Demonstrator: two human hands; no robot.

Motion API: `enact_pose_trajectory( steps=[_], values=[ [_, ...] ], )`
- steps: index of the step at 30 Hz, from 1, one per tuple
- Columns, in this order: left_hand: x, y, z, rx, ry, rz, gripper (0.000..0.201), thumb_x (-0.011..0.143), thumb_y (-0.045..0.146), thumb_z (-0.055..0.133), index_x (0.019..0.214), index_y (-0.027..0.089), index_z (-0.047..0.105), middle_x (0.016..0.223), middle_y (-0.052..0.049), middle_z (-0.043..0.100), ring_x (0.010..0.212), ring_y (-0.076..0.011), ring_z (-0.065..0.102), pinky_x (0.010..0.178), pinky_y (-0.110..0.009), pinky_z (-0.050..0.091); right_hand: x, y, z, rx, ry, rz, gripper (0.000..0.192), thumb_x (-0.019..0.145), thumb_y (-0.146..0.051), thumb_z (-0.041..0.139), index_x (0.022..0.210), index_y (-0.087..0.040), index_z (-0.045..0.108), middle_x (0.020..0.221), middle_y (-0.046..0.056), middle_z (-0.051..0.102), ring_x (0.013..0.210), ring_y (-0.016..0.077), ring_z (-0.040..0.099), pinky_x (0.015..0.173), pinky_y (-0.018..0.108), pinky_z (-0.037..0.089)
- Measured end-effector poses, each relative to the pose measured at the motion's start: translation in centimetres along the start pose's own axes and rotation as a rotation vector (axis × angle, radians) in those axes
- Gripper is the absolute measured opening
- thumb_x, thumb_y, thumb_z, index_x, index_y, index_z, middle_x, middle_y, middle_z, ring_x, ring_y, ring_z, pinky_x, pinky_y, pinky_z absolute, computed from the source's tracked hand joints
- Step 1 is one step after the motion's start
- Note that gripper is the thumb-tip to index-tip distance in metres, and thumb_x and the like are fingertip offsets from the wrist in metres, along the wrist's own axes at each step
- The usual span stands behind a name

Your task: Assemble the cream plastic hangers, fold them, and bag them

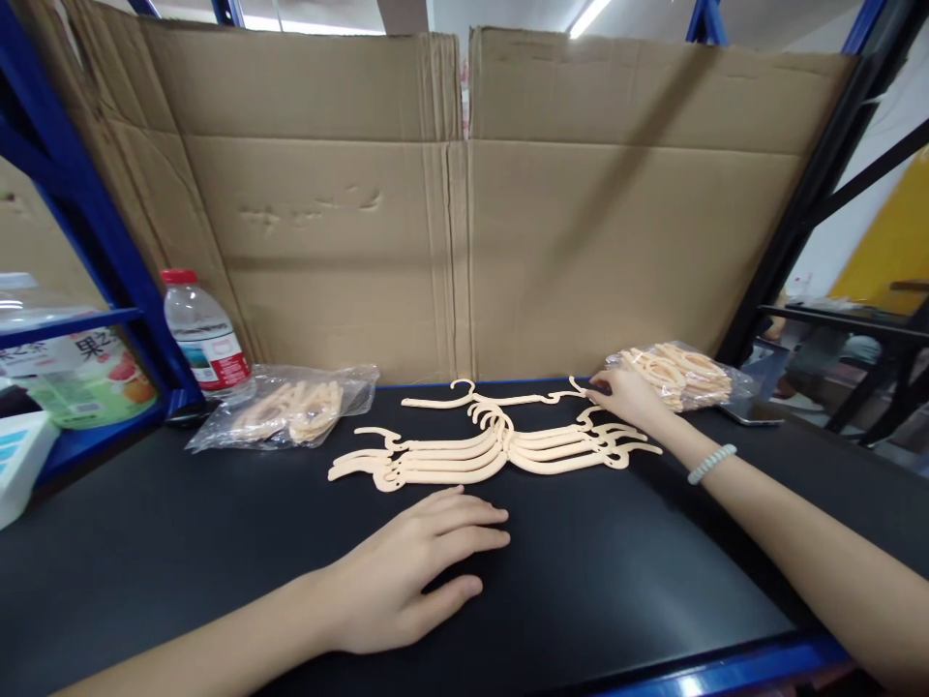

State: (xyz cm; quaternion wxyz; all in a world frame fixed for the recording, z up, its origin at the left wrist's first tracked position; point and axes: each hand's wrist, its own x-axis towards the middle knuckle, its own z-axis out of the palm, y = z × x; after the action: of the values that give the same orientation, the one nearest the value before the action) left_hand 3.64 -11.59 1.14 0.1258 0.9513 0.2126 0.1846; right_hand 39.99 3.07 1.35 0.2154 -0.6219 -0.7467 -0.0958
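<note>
Several cream plastic hangers [454, 463] lie nested in a row on the black tabletop [239, 552], their hooks bunched in the middle. Behind them lies one more cream hanger [435, 403], its hook pointing to the cardboard. My right hand [630, 395] reaches to the far right of the row, thumb and fingers pinched on the right end of this rear hanger; the fingertips partly cover that end. Nearer to me, my left hand [417, 561] rests palm down with fingers stretched out, holding nothing, just in front of the nested hangers.
A clear bag of cream plastic pieces [290, 411] lies at left, another bag [682, 373] at right beside my right hand. A red-capped water bottle [203, 334] and a large jug [79, 378] stand at left. A cardboard panel [326, 223] closes the back; a phone-like slab [751, 413] lies at right.
</note>
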Motion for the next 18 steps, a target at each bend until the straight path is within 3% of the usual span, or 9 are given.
enact_pose_trajectory(
  steps=[4,10,15,18],
  values=[
    [0.1,0.3,-0.3,-0.034,-0.005,-0.005,0.041,0.09,0.018,0.048,0.129,0.029,0.051,0.134,-0.004,0.055,0.123,-0.0193,0.051,0.107,-0.037,0.039,-0.1,0.6,1.0,-0.001,-0.041,0.06,0.021,0.079,-0.03,0.061,0.081,-0.012,0.073,0.075,0.011,0.071,0.068,0.0228,0.064,0.063,0.03,0.045],
    [0.0,0.4,-0.5,-0.05,-0.025,-0.033,0.043,0.09,0.017,0.046,0.131,0.027,0.049,0.138,-0.005,0.052,0.125,-0.0207,0.049,0.104,-0.038,0.043,-0.2,0.6,1.7,0.015,-0.011,0.144,0.019,0.076,-0.014,0.055,0.077,-0.011,0.074,0.076,0.012,0.072,0.071,0.0238,0.066,0.063,0.03,0.044],
    [0.0,0.7,-0.9,-0.11,-0.028,-0.088,0.042,0.09,0.017,0.047,0.131,0.027,0.05,0.139,-0.005,0.05,0.127,-0.0206,0.048,0.106,-0.038,0.042,-0.3,0.4,0.8,0.074,0.056,0.18,0.022,0.074,-0.01,0.051,0.069,-0.011,0.073,0.069,0.014,0.071,0.067,0.0265,0.065,0.064,0.034,0.045],
    [0.1,0.9,-0.9,-0.197,0.021,-0.144,0.04,0.09,0.018,0.048,0.129,0.028,0.052,0.138,-0.005,0.052,0.127,-0.0202,0.048,0.107,-0.039,0.04,-0.1,-0.3,-0.4,0.148,0.147,0.207,0.026,0.076,-0.012,0.048,0.078,-0.008,0.073,0.075,0.016,0.071,0.074,0.0292,0.066,0.068,0.037,0.047]
  ],
)
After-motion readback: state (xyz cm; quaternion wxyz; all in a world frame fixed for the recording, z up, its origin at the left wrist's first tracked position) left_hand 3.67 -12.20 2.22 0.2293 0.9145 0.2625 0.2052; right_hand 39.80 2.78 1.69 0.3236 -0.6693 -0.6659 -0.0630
